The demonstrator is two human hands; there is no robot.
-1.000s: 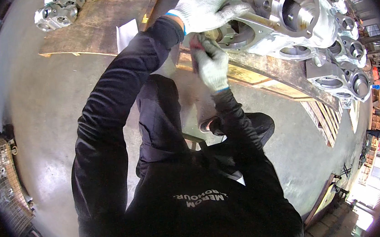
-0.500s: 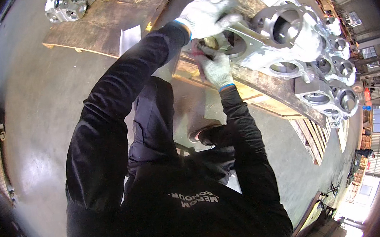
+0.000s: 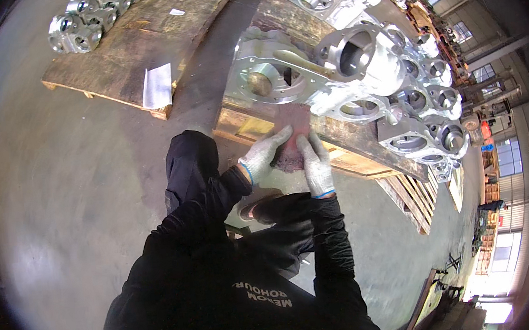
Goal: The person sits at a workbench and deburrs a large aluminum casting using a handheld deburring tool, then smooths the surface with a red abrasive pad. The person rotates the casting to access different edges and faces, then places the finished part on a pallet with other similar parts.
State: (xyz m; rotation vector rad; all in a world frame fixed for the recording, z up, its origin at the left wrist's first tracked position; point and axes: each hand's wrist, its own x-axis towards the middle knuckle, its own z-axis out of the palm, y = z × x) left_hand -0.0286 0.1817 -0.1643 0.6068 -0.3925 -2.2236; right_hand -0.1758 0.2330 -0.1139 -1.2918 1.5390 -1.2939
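Observation:
Both hands wear white knit gloves with blue cuffs. Between them is a flat dark reddish-brown pad (image 3: 292,138), which looks like an abrasive scouring pad. My left hand (image 3: 266,152) has closed its fingers on the pad's left edge, and my right hand (image 3: 315,160) grips its right edge. Just beyond the pad, a silvery cast metal housing (image 3: 278,74) with large round openings lies on a wooden pallet (image 3: 254,123). Neither hand touches the housing.
More metal castings (image 3: 398,101) crowd the pallet to the right. At the left, another wooden platform (image 3: 132,44) carries several castings (image 3: 76,31) and a white paper sheet (image 3: 157,86). A slatted pallet (image 3: 411,198) stands on the floor at right.
Both hands have drawn back from the housing toward my body; the left came down from above it. The reddish-brown pad now shows plainly between them. My view has shifted, too.

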